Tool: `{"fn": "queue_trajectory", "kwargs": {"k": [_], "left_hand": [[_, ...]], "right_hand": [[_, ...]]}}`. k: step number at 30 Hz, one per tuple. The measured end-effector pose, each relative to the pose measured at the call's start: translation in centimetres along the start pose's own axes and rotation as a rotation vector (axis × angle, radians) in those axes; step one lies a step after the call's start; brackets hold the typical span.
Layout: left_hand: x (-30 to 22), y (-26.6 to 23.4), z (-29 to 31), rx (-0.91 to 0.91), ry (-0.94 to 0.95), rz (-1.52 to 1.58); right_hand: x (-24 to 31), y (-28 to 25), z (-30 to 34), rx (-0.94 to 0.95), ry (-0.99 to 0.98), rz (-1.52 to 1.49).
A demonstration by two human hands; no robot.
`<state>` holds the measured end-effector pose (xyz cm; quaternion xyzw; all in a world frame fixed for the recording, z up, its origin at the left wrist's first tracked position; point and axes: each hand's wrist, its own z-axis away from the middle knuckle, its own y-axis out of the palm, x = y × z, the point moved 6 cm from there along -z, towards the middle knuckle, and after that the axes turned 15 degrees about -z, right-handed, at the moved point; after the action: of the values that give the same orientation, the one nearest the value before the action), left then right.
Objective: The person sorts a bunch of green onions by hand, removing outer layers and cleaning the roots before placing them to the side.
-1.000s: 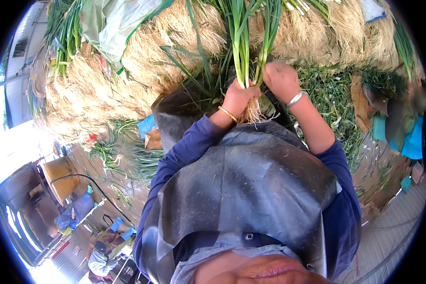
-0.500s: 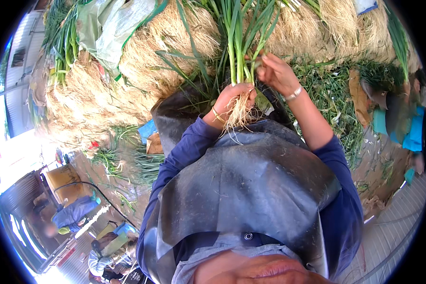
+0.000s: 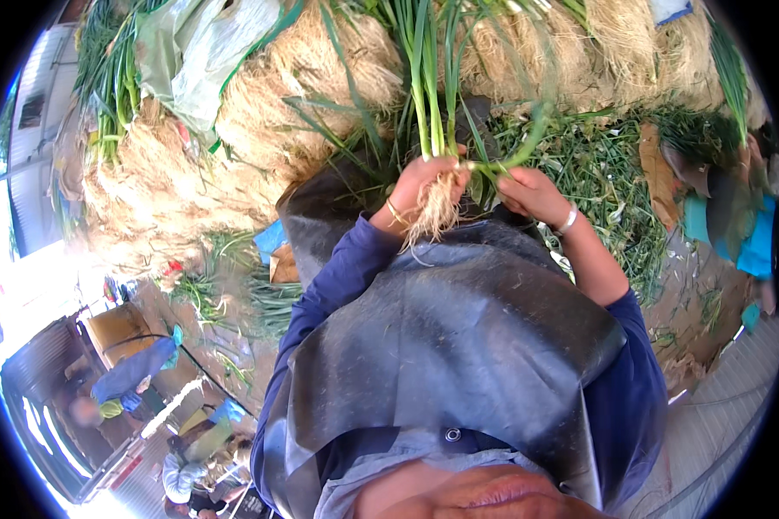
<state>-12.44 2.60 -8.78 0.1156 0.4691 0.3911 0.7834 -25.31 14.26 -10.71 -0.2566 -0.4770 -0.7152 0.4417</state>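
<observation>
My left hand is closed round the lower stems of a small bunch of spring onions, whose green leaves point away from me. Below the fist hang the pale, stringy roots. My right hand is closed beside it, pinching a green onion leaf that bends sideways out of the bunch; its far end is blurred by motion. A dark apron covers my lap beneath both hands.
Big heaps of spring onions with roots outward bank up ahead and left, partly under a pale plastic sheet. Green trimmings litter the ground at right. People, one in blue, are at lower left; another person is at far right.
My right hand has come down and to the right, drawing a leaf sideways from the bunch. My left hand has barely moved. The person in blue at lower left has shifted posture.
</observation>
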Motion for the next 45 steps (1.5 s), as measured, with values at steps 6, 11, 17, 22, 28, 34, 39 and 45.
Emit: {"fn": "queue_trajectory", "kwargs": {"k": [6,11,17,22,28,34,39,45], "left_hand": [[0.7,2.5,-1.4,-0.028,-0.002,-0.144],[-4.9,2.3,1.3,-0.001,0.204,0.337],[-11.4,4.3,8.4,0.327,0.478,0.340],[-7.6,6.0,5.6,0.332,0.409,0.390],[-3.2,4.7,-0.5,0.179,0.210,0.186],[-2.7,-0.1,-3.4,-0.135,0.196,0.325],[0.7,-0.9,-4.0,-0.211,-0.012,0.164],[-0.8,-0.7,-3.5,-0.415,0.345,-0.185]], "right_hand": [[2.4,3.6,0.3,0.177,-0.277,0.621],[5.1,5.6,1.4,0.602,-0.057,0.526],[-1.0,-19.0,5.2,-0.209,0.568,1.603],[17.3,-16.3,0.8,-0.861,-0.483,1.861],[25.3,-17.7,-3.7,-1.134,-0.300,1.841],[11.3,-0.8,-1.6,-0.541,-0.489,0.613],[6.9,-0.3,-4.5,-0.476,-0.424,0.589],[10.5,-1.3,-8.3,-0.589,-0.396,0.820]]}}
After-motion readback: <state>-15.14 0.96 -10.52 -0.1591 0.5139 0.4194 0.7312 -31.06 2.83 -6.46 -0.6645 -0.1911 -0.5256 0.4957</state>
